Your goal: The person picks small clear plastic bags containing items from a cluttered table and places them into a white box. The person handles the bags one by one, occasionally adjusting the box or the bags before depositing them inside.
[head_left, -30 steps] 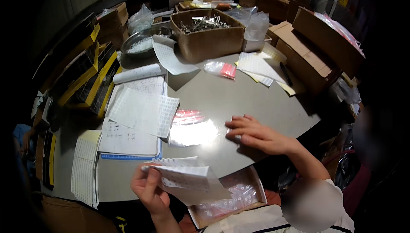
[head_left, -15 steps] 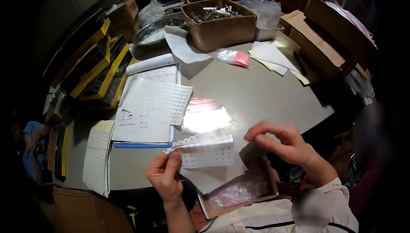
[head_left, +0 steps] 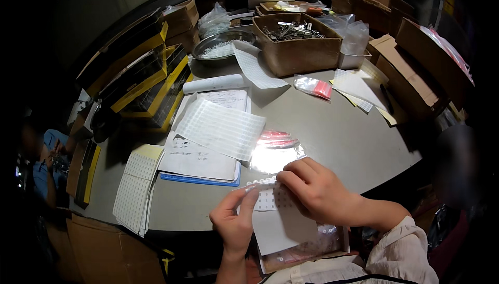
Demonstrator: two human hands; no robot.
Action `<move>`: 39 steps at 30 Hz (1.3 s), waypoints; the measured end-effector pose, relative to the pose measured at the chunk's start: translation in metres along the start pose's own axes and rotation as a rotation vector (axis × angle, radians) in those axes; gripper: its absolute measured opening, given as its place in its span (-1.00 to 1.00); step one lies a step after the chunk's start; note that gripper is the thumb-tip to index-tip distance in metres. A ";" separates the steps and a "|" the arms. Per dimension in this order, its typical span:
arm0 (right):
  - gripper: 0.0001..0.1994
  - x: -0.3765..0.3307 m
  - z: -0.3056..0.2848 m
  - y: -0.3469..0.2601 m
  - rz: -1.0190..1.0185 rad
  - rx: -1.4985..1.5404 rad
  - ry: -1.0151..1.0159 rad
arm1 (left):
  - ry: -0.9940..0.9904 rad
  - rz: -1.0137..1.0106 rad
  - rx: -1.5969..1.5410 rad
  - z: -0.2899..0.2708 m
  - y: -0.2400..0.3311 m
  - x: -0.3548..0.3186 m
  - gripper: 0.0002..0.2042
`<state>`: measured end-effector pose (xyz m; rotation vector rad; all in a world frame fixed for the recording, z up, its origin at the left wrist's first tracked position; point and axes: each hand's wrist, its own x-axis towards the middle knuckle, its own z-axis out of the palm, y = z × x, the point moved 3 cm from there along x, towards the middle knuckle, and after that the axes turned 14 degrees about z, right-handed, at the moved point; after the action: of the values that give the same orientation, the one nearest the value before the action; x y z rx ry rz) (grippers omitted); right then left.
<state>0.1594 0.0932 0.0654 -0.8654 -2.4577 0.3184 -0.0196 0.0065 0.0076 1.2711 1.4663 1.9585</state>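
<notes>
Thumb and fingers of the left hand [head_left: 234, 225] are pinched together on the left edge of a printed label sheet [head_left: 267, 202], near its curled, scalloped top. Right hand [head_left: 318, 189] has its fingers bent and set narrowly, touching the sheet's upper edge; its thumb is hidden, so whether it grips cannot be told. The sheet is held at the near edge of the worktop [head_left: 348, 133], its blank lower part tilted over a shallow open box [head_left: 346, 240], in which a clear bag shows small white rings.

Left wrist rises almost straight from below, while the right forearm reaches in from the lower right, its hand angled leftward and covering the sheet's right upper corner.

Just beyond the hands lie shiny clear bags [head_left: 275, 154] with red bands. Farther left is a notepad [head_left: 202, 167], partly covered by a loose sheet [head_left: 221, 128]; a stack of label sheets [head_left: 138, 190] lies nearer the edge. Behind stand a metal bowl [head_left: 208, 62] of whitish pieces and a carton [head_left: 301, 59] filled with metal parts, with a clear-and-red packet [head_left: 313, 86] in front.
</notes>
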 end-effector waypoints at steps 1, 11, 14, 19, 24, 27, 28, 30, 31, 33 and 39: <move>-0.60 0.000 0.002 0.000 0.011 -0.017 0.005 | -0.007 0.009 0.033 0.000 0.000 0.000 -0.89; -0.62 -0.006 0.018 -0.005 -0.096 -0.110 0.181 | -0.022 0.019 0.114 0.001 -0.001 0.005 -0.88; -0.66 -0.010 0.021 0.000 -0.195 -0.125 0.245 | -0.035 0.002 0.127 0.001 0.000 0.005 -0.88; -0.65 -0.014 0.021 0.006 -0.330 -0.153 0.241 | -0.045 -0.004 0.119 0.002 -0.001 0.007 -0.88; -0.79 0.002 -0.009 0.033 -0.130 0.165 -0.018 | -0.016 0.016 0.103 0.001 -0.003 0.006 -0.89; -0.78 0.044 -0.018 0.061 0.269 0.293 -0.260 | -0.081 0.024 0.132 -0.002 -0.002 0.007 -0.86; -0.77 0.054 -0.018 0.067 0.403 0.318 -0.356 | -0.085 0.019 0.139 -0.003 -0.003 0.007 -0.86; -0.76 0.063 -0.011 0.078 0.336 0.186 -0.428 | -0.102 0.020 0.144 -0.002 -0.004 0.008 -0.86; -0.76 0.064 -0.005 0.084 0.302 0.120 -0.465 | -0.106 0.023 0.135 -0.001 -0.002 0.009 -0.86; -0.80 0.063 0.006 0.090 0.292 0.032 -0.395 | -0.095 0.008 0.124 -0.001 -0.001 0.008 -0.86; -0.75 0.069 -0.015 0.103 0.476 -0.255 -0.431 | -0.117 0.028 0.127 -0.002 -0.003 0.009 -0.86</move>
<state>0.1751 0.2168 0.0663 -1.6474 -2.6884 0.3949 -0.0263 0.0128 0.0088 1.4421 1.5435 1.8002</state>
